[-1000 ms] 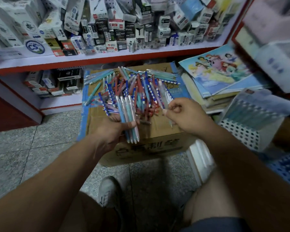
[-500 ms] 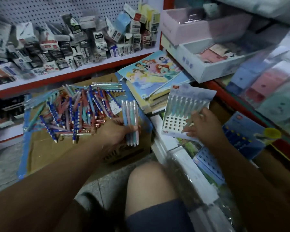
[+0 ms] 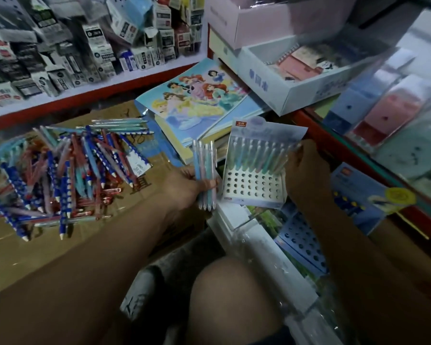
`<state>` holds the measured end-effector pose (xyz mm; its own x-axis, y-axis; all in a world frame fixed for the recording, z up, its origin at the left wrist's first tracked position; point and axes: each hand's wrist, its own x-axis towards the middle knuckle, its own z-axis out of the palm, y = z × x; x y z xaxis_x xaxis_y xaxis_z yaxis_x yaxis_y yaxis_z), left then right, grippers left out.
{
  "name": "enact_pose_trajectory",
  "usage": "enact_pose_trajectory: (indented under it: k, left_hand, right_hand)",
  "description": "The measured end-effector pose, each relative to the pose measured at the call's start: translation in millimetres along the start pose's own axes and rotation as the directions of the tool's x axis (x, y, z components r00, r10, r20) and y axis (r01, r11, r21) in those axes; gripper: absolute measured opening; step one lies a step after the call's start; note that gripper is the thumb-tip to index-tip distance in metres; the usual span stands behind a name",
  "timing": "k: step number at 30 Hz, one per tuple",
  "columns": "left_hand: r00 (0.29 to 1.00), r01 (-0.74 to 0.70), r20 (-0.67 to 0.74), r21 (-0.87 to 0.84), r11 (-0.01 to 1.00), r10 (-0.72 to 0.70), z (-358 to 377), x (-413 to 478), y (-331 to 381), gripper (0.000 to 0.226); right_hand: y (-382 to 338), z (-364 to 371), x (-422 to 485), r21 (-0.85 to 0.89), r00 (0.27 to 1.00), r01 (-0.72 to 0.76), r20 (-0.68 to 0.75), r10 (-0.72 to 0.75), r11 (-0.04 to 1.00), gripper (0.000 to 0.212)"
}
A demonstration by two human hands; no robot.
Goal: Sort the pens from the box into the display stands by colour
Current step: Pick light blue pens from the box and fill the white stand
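Left hand, frame centre, grips a bundle of pastel pens. Right hand pinches one pen at the display stand, centre right. Judgement: match colour row, seat tip squarely in a free hole. Unsorted pens lie on box, left.

Dim, flat indoor light; motion blur smears the top, wide-angle edges bend.

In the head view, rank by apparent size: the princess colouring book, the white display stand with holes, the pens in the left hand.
1. Princess colouring book
2. White display stand
3. Pens in the left hand, clearly smallest
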<state>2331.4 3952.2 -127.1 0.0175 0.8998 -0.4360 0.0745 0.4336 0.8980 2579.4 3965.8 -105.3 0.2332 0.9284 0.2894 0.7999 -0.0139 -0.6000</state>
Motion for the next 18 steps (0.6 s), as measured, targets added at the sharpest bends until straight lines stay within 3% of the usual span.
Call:
enact_pose_trajectory:
  k: [7,18]
  left_hand:
    - [0.999,0.025,0.023,0.070,0.997,-0.027,1,8,-4,0.010]
    - [0.998,0.030,0.063,-0.070,0.997,-0.026,28,10,0,0.014]
  right_hand:
    - [5,9,8,-0.106,0.997,-0.055,0.041,0.059,0.993,0.021]
    - [14,12,25,-0.119,0.991,-0.110,0.067,0.119,0.987,0.022]
